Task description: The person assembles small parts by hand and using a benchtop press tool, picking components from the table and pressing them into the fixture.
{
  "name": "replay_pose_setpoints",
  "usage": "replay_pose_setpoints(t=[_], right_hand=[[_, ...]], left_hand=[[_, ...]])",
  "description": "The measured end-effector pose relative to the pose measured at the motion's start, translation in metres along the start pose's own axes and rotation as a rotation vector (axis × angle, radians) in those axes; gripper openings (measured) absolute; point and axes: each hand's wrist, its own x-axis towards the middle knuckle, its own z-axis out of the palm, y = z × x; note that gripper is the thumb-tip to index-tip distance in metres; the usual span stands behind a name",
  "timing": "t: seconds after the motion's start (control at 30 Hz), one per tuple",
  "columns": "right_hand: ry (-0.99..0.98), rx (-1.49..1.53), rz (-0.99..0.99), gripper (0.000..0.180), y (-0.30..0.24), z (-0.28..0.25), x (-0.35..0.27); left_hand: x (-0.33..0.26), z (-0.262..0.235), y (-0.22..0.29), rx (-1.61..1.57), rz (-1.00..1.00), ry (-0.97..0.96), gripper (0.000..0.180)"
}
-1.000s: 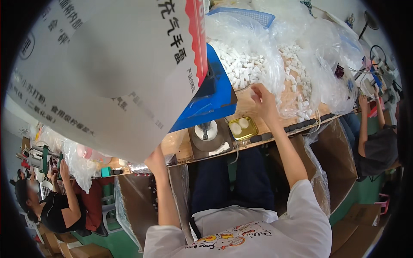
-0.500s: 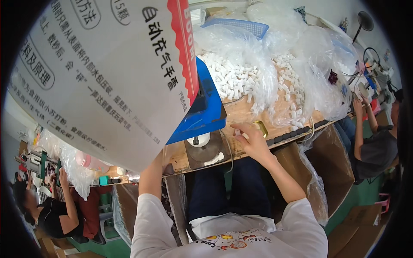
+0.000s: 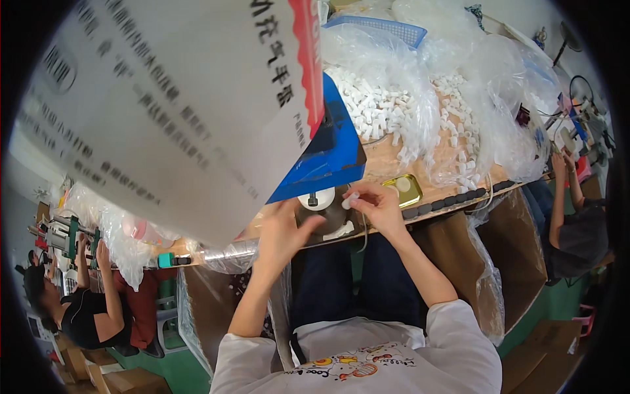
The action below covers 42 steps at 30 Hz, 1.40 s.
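Observation:
In front of me stands a blue bench machine (image 3: 338, 154) with a dark spindle above a white round piece (image 3: 325, 199), on a dark metal base (image 3: 336, 220). My right hand (image 3: 379, 209) pinches a small white plastic piece (image 3: 351, 200) just right of that base. My left hand (image 3: 283, 230) is at the base's left side with its thumb held apart from the fingers; I see nothing in it, though its fingertips are partly hidden. A large white printed sheet with a red edge (image 3: 190, 111) covers the upper left and part of the machine.
Many white plastic pieces (image 3: 377, 98) lie heaped on the wooden table under clear plastic bags (image 3: 485, 98). A gold tin (image 3: 405, 189) sits right of my right hand, beside a row of black lumps (image 3: 436, 207). A blue basket (image 3: 387, 29) lies behind. People work on both sides.
My left hand has come out from behind the sheet toward the machine's base. My right hand has moved left from beside the tin, with a white piece now showing in its fingers.

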Motion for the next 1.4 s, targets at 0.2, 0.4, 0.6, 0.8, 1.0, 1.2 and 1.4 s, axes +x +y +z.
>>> replay_pose_setpoints(t=[0.2,0.4,0.6,0.8,1.0,1.2,1.4], right_hand=[[0.05,0.052,-0.021,0.016,0.009,0.031,0.005],[-0.078,-0.401,-0.055,0.023,-0.017,0.053,-0.001],[-0.062,-0.743,-0.45,0.03,-0.01,0.065,-0.002],[-0.063,-0.505,-0.261,0.017,-0.008,0.051,0.009],[0.724,-0.737,-0.13,0.021,0.007,-0.13,0.018],[0.61,-1.428,0.025,0.013,0.012,-0.231,0.012],[0.612,-0.857,-0.163,0.015,0.003,-0.204,0.003]], left_hand=[[-0.008,0.016,-0.01,-0.285,-0.021,0.111,0.025],[-0.087,-0.081,-0.022,0.237,-0.386,-0.328,0.03],[-0.135,-0.112,-0.05,0.073,-0.468,-0.05,0.081],[-0.066,-0.037,-0.021,-0.739,-0.31,0.144,0.074],[-0.012,0.03,-0.008,-0.552,-0.067,0.116,0.051],[-0.011,0.038,0.008,-0.285,0.125,0.118,0.028],[-0.012,0.025,0.008,-0.568,-0.161,0.21,0.022]])
